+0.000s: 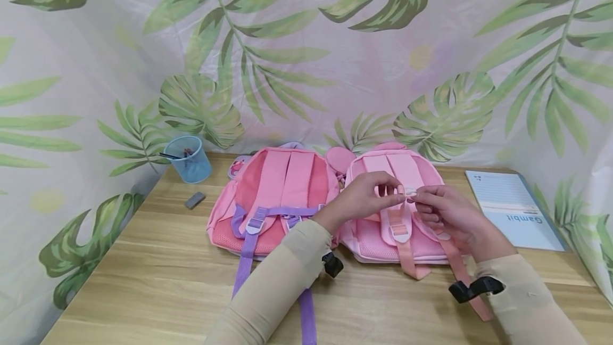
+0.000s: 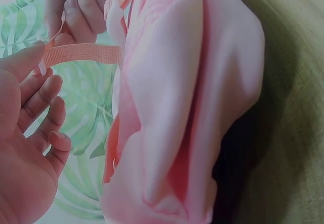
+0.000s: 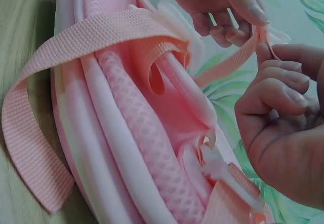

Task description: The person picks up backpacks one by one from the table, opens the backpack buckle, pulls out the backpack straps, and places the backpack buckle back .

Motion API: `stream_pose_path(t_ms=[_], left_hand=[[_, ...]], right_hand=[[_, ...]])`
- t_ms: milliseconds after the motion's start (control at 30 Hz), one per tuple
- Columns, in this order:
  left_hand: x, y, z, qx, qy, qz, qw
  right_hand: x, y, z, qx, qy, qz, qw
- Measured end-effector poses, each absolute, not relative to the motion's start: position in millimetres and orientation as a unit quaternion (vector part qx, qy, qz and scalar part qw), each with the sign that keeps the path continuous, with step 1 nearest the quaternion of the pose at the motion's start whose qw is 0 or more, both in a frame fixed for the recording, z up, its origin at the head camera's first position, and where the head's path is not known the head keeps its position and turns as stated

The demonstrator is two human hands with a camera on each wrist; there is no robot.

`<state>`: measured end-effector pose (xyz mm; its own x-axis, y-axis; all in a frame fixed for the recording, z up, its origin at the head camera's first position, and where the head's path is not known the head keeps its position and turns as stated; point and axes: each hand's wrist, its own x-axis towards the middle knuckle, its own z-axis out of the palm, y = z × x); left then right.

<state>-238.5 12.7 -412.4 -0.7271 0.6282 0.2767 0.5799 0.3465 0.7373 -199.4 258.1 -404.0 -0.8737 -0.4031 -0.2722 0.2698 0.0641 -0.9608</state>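
Observation:
A light pink backpack (image 1: 373, 246) lies with its shoulder straps facing up. Above it, both hands meet at a small white buckle (image 1: 410, 192) on a peach chest strap (image 2: 83, 53). My left hand (image 1: 371, 196) pinches the buckle end of this strap between thumb and index finger, its other fingers loosely bent. From the other side, my right hand (image 1: 447, 212) pinches the strap's thin end by the buckle, fingers curled. Fingers partly hide the buckle. A loose peach strap tail (image 3: 38, 148) hangs over the backpack's side in the right wrist view.
To the left lies a darker pink backpack (image 1: 275, 180) with purple straps (image 1: 246, 260). A blue mesh pen cup (image 1: 193, 166) and a grey eraser-like block (image 1: 195, 200) sit at the left on the wooden table (image 1: 158, 281). At the right is a notebook (image 1: 514, 209).

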Motion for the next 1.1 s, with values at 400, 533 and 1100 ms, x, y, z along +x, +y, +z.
stream_pose_path(t_ms=[400, 533, 1100], left_hand=[[-234.8, 16.4, -411.7, 0.368, 0.822, 0.434, 0.032], [-234.5, 16.4, -410.1, 0.369, 0.826, 0.425, 0.03], [-233.3, 26.8, -415.6, 0.324, 0.865, 0.364, 0.121]], right_hand=[[-198.5, 255.3, -402.1, -0.064, 0.655, -0.706, 0.261], [-198.1, 254.7, -400.0, -0.041, 0.658, -0.704, 0.262], [-198.0, 253.7, -395.5, -0.039, 0.716, -0.665, 0.211]])
